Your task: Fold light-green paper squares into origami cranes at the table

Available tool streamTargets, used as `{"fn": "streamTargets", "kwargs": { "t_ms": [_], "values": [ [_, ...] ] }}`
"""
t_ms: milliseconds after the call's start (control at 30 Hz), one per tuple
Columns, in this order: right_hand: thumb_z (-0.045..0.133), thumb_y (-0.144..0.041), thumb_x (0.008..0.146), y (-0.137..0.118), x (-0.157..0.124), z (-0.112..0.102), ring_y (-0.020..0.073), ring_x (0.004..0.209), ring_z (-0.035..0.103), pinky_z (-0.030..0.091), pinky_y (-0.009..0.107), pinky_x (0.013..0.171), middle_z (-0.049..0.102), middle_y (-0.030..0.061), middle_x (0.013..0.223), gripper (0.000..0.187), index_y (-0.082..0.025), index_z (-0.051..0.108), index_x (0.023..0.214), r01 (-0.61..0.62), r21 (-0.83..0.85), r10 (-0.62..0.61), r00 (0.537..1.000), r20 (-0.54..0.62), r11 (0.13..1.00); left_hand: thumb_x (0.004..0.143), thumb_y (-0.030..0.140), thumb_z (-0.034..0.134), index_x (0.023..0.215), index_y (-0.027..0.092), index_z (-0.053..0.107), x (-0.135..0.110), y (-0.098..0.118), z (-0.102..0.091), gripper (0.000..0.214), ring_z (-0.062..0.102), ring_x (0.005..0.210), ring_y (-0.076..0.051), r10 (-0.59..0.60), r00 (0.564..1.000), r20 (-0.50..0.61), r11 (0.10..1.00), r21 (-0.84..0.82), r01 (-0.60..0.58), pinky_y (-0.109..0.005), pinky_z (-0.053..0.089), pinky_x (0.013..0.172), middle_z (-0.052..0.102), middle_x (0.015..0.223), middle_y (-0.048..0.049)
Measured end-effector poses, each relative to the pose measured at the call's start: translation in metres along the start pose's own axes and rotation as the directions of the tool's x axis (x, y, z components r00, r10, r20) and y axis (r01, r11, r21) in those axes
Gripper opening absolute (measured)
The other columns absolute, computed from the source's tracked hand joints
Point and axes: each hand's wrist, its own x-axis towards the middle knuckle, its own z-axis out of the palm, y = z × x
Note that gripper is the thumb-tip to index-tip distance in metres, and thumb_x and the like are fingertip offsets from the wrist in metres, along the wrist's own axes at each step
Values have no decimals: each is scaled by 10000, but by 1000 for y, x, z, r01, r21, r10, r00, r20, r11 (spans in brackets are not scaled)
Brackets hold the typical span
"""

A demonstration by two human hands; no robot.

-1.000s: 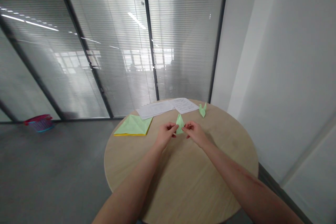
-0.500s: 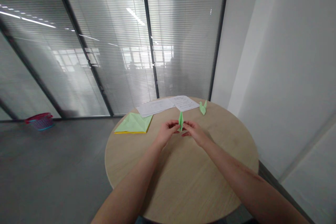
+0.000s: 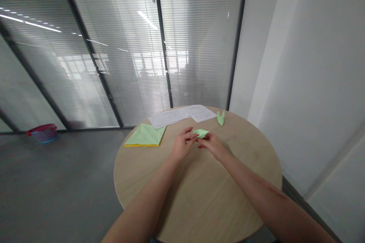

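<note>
Between my hands, above the middle of the round table (image 3: 205, 190), is a small piece of folded light green paper (image 3: 201, 133). It lies tilted nearly flat, with a pointed end toward the right. My left hand (image 3: 184, 143) pinches its left end between thumb and fingers. Thumb and fingers of my right hand (image 3: 212, 145) grip the right end from below, and some of those fingertips are hidden by the paper. Beyond my right hand stands a finished green paper crane (image 3: 220, 118).
Creased green paper (image 3: 146, 134) lies at the table's left, with yellow paper showing under its edge. White sheets (image 3: 171, 117), one with printed lines (image 3: 201, 113), lie at the far edge. A red and blue basket (image 3: 44, 133) stands on the floor. White wall (image 3: 322, 83) rises at right.
The folded paper has turned from upright and edge-on to nearly flat, showing a broad face. My left hand's fingers have lifted and shifted slightly; both hands stay on the paper.
</note>
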Motion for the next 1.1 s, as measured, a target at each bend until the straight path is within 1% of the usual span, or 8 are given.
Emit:
{"fn": "streamTargets", "kwargs": {
  "t_ms": [133,300,500,633,700,900,1000,1100],
  "values": [
    [718,-338,689,-1,-1,1,197,818,638,562,303,634,682,75,933,352,-180,670,1000,-7,-4,7,1000,2,1000,835,297,597,983,226,739,-2,1,-2,218,616,1023,-244,41,998,40,996,82,-45,-381,482,898,595,1251,-109],
    [727,-348,688,-3,-2,1,203,828,643,547,277,602,678,70,914,356,-188,671,1000,-19,24,19,1000,-1,1000,850,274,576,969,241,741,-2,4,-5,206,600,1046,-243,142,990,5,972,188,-140,-387,440,942,647,1166,-94],
    [727,-365,685,-5,-3,2,201,830,644,528,264,581,673,72,964,366,-191,653,998,-47,37,48,999,-24,998,849,212,559,905,207,705,-1,4,-4,156,608,933,-202,239,970,-54,935,283,-214,-354,492,844,679,979,-81],
    [724,-378,688,-7,-2,2,194,826,625,529,276,594,668,58,929,311,-192,649,925,-41,59,42,999,-10,997,817,167,566,1058,178,602,-2,0,-1,244,621,801,-149,140,984,-109,972,203,-116,-259,531,667,662,907,-53],
    [717,-384,696,-7,-2,2,190,822,612,531,285,609,662,53,897,274,-185,651,872,-28,65,29,999,-17,998,796,169,585,1104,171,578,-1,-2,1,307,627,797,-148,86,992,-91,986,153,-72,-239,528,635,664,894,-47],
    [685,-378,738,-4,-2,2,193,875,610,527,306,694,664,62,968,286,-186,662,949,10,10,-11,999,44,1000,806,254,598,965,166,683,2,-7,1,200,636,851,-184,-22,999,40,999,33,20,-280,526,709,699,969,-68],
    [690,-361,738,-3,-1,3,180,858,620,521,301,710,662,60,966,297,-179,640,968,6,-9,-5,997,82,1000,795,283,609,924,147,693,5,-12,0,205,634,754,-172,-122,989,87,987,-93,130,-276,526,654,705,886,-63],
    [715,-346,700,-3,-1,4,171,802,626,523,288,661,663,54,921,295,-169,609,910,-5,-31,7,998,60,1000,773,294,631,921,136,688,6,-15,-1,224,628,710,-160,-208,969,132,952,-199,231,-262,527,614,701,835,-55]
  ]
}}
